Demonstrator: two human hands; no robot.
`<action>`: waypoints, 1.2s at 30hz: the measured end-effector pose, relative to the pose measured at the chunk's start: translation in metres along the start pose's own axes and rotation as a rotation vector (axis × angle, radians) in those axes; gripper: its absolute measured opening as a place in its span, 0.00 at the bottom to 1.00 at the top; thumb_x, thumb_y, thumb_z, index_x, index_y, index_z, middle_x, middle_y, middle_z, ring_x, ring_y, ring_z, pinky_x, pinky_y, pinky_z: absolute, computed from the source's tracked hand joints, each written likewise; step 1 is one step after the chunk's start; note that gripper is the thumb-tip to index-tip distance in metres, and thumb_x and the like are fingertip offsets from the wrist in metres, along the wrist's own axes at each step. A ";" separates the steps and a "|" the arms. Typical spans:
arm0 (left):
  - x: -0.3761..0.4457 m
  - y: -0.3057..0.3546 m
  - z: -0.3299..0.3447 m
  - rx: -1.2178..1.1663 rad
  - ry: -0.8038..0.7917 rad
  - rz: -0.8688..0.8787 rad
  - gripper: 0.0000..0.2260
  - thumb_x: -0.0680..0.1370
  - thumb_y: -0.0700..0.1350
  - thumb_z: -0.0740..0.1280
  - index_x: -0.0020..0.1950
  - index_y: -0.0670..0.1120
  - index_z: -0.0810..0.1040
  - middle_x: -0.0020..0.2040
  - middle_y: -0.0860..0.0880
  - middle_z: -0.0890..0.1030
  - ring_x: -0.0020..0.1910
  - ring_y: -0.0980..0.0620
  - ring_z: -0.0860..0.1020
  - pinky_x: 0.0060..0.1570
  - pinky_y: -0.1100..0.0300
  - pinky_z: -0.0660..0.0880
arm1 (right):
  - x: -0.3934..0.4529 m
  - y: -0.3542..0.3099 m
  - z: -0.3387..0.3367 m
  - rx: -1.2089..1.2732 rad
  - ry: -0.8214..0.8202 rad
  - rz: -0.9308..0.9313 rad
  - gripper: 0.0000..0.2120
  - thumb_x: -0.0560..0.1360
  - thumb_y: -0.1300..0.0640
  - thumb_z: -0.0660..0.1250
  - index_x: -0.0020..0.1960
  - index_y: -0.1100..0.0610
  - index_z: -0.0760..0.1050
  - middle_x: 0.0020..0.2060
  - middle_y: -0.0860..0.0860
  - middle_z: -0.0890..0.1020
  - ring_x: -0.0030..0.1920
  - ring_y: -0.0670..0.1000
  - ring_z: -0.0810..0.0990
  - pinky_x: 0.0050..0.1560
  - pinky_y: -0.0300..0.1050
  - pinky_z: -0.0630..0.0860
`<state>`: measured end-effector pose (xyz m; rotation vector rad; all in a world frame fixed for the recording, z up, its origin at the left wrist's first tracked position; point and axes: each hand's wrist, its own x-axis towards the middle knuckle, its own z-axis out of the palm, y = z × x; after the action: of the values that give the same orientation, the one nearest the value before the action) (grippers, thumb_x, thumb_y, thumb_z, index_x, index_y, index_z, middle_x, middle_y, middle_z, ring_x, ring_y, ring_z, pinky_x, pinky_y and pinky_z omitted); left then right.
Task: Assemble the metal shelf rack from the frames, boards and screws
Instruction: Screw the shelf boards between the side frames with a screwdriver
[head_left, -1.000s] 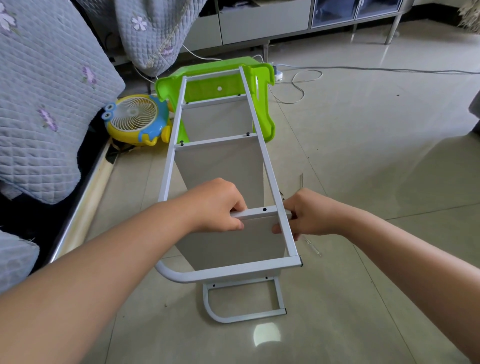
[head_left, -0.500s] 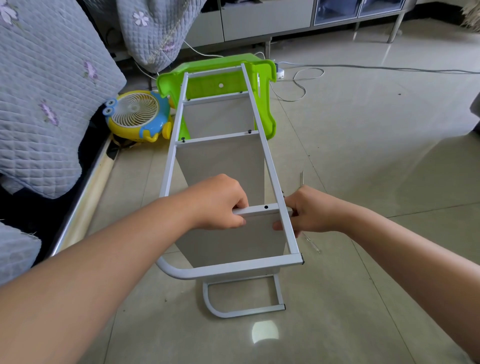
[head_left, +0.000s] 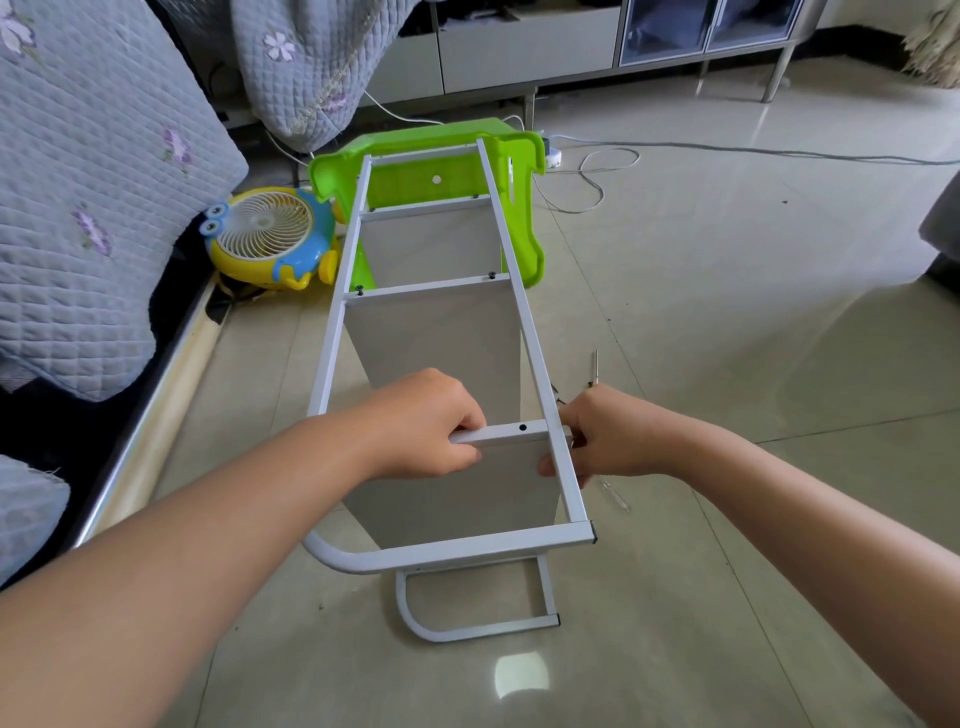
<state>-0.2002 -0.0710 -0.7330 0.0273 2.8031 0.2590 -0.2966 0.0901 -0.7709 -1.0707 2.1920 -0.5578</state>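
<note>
Shelf rack (head_left: 441, 358) lying sideways on the floor, far end against a green stool (head_left: 524, 208). Left hand (head_left: 426, 423) and right hand (head_left: 608, 434) grip the nearest board (head_left: 498, 434); slippage could misalign its unscrewed hole.

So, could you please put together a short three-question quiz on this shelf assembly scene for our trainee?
1. True or false: both hands are on the nearest shelf board.
2. What does the rack's far end rest against? A) a green plastic stool B) a cardboard box C) a red bucket
3. Fill in: the toy beside the stool is a small ____.

Key:
1. True: the left hand grips the board's edge and the right hand holds it at the frame rail.
2. A
3. fan
</note>
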 end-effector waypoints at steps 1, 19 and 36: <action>-0.001 -0.001 0.002 -0.016 0.002 0.001 0.14 0.76 0.44 0.63 0.31 0.43 0.70 0.33 0.44 0.72 0.32 0.51 0.68 0.35 0.57 0.63 | -0.002 -0.001 -0.001 -0.034 -0.003 -0.003 0.09 0.73 0.58 0.68 0.34 0.56 0.74 0.20 0.40 0.75 0.21 0.35 0.73 0.24 0.24 0.64; -0.005 -0.007 0.014 -0.152 0.099 0.007 0.12 0.77 0.47 0.64 0.46 0.38 0.79 0.42 0.39 0.78 0.43 0.44 0.75 0.43 0.54 0.69 | -0.019 0.013 0.012 -0.062 0.290 -0.182 0.10 0.76 0.61 0.63 0.50 0.66 0.79 0.36 0.62 0.80 0.30 0.48 0.68 0.32 0.39 0.64; -0.006 -0.005 0.021 -0.208 0.185 0.020 0.13 0.77 0.47 0.65 0.44 0.36 0.79 0.40 0.40 0.78 0.41 0.44 0.75 0.42 0.53 0.69 | -0.018 0.012 0.015 -0.116 0.388 -0.304 0.11 0.75 0.63 0.65 0.40 0.72 0.77 0.25 0.60 0.71 0.30 0.47 0.64 0.29 0.35 0.63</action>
<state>-0.1874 -0.0729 -0.7515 -0.0172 2.9432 0.5838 -0.2846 0.1098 -0.7823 -1.4740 2.4280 -0.8401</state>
